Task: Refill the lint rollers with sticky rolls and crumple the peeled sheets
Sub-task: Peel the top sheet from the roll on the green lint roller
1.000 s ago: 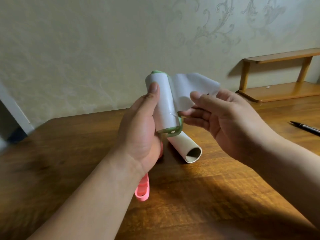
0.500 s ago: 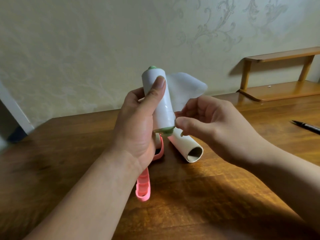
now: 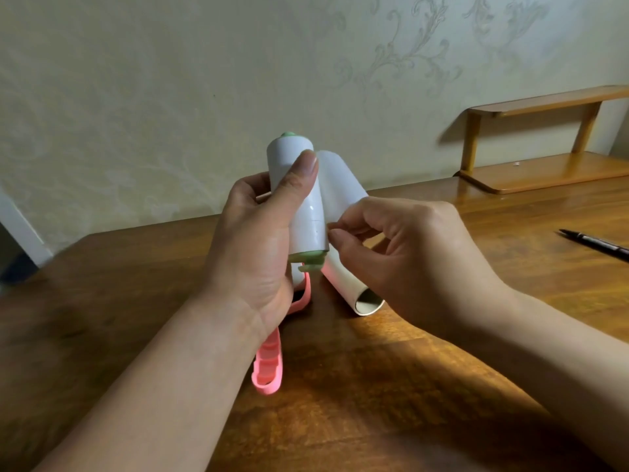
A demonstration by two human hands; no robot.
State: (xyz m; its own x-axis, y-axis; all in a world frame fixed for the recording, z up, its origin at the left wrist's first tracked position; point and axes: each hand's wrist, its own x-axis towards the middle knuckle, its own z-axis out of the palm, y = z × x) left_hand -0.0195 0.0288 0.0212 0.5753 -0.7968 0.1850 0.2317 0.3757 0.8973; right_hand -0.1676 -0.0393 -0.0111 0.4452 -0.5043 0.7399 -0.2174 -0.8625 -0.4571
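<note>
My left hand (image 3: 258,240) holds a green lint roller upright above the table, thumb pressed on its white sticky roll (image 3: 299,199). A peeled sheet (image 3: 340,185) curls away from the roll's right side. My right hand (image 3: 401,260) pinches the lower edge of that sheet between thumb and forefinger, right beside the roll. Beneath my hands a pink lint roller handle (image 3: 269,366) lies on the table. A second white roll with a cardboard core (image 3: 354,291) rests next to it, partly hidden by my right hand.
The wooden table (image 3: 340,403) stands against a patterned wall. A black pen (image 3: 599,244) lies at the right edge. A small wooden two-tier shelf (image 3: 544,165) sits at the back right corner.
My right hand has slid down the peeled sheet to its lower edge near the roll's base. The sheet has curled closer to the roll, and the roller has turned slightly in my left hand.
</note>
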